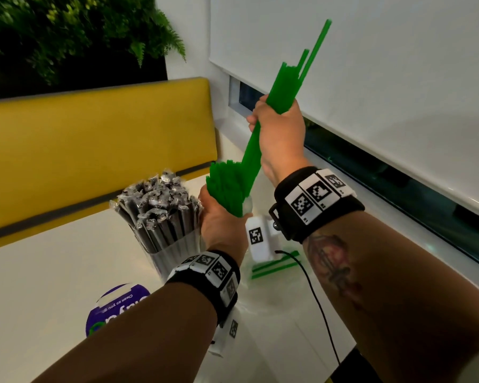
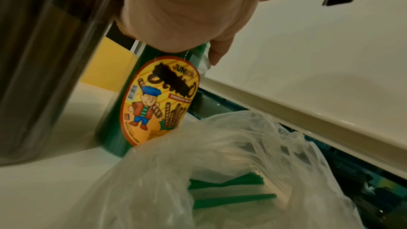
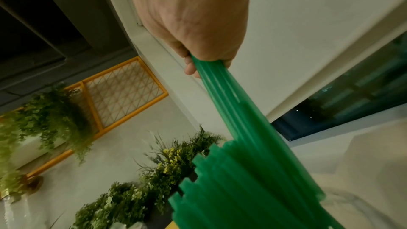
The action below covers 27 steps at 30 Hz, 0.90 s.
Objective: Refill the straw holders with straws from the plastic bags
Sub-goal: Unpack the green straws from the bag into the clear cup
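Note:
My right hand grips a bundle of green straws above the table, their lower ends running down among the green straws that stand in a jar. That jar is the clear straw holder with a yellow cartoon label, and my left hand grips it near the rim. In the right wrist view the right hand holds the green bundle tight. A second holder packed with black wrapped straws stands just left of the left hand. A clear plastic bag beside the jar has a few green straws inside.
The white table carries a purple round sticker near its front. A yellow bench back runs behind it, with plants above. A white roller blind and window sill close off the right side. A black cable trails over the table.

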Each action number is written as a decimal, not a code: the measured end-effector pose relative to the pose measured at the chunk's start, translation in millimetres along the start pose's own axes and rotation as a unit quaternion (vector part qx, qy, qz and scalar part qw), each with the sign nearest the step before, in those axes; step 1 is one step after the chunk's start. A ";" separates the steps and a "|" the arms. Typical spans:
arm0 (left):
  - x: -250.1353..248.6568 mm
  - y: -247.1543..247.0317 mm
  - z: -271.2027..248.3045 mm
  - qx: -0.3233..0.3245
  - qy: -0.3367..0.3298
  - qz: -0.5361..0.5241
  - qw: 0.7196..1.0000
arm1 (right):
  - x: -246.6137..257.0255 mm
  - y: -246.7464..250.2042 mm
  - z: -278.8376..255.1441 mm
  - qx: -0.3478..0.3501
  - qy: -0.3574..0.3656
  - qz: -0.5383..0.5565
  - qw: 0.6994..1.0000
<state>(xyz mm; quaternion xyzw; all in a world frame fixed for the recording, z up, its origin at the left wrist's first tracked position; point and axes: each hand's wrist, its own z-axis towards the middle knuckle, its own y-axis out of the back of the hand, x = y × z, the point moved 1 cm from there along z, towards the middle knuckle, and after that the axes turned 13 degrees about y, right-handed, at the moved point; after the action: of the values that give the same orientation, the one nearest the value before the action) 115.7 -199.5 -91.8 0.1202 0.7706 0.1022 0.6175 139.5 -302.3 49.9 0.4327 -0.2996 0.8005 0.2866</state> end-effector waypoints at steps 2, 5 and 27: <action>-0.8 -2.9 -0.5 -0.001 0.025 -0.005 1.000 | -8.1 5.2 -0.1 -0.010 -0.011 0.010 1.000; -5.1 -5.0 -4.5 0.000 0.035 0.028 0.999 | -27.4 16.1 -11.5 -0.005 -0.024 -0.016 1.000; 14.6 -24.3 12.3 -0.076 -0.075 0.018 0.994 | -73.1 39.4 -69.1 0.185 -0.159 -0.036 0.969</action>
<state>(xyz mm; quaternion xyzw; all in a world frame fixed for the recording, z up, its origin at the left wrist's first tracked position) 123.2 -218.0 -115.4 0.0936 0.7100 0.1625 0.6787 108.9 -292.4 -53.3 0.6104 -0.1725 0.7521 0.1786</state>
